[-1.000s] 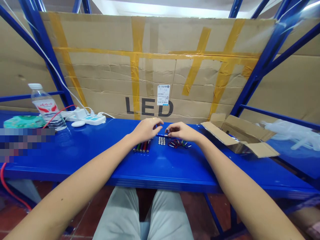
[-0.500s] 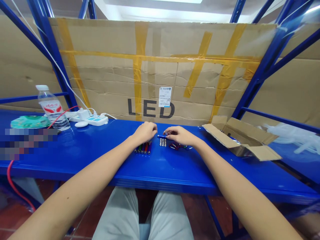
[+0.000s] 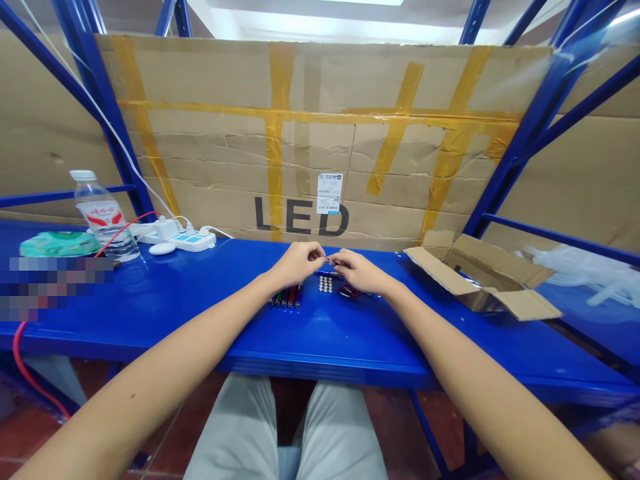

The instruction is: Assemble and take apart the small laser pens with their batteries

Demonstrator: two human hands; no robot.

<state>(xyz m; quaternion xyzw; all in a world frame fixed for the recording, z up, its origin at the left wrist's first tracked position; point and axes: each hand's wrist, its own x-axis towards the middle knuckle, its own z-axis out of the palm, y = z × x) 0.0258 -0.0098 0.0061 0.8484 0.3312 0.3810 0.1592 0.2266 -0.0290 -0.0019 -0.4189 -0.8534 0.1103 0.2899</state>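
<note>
Looking through the head camera, an onlooker sees a person at a blue steel table (image 3: 320,340), both forearms reaching in and the hands meeting near its middle. The left hand (image 3: 299,263) and right hand (image 3: 360,271) are close together, with the fingers (image 3: 316,251) of each narrowed to a tight pinch on a small metallic piece (image 3: 330,261). That piece sits between the fingertips, just above the table, and is too small and too covered to make out its shape. The work in hand looks like close, two-handed fiddling with this one piece.

Just below the fingertips lies a slim blue tube (image 3: 325,273), with a small block of silver button cells (image 3: 325,284) right beside it. A row of slim coloured tubes (image 3: 285,295) lies under the left hand's wrist side, and a loose cluster of small dark red and black parts (image 3: 353,291) sits under the right hand. Further right is an open cardboard box (image 3: 480,277), its flaps spread. Well to the left stand a power strip (image 3: 183,241) and a water bottle (image 3: 103,217). Behind everything rises a taped carton sheet (image 3: 300,133) printed "LED".
</note>
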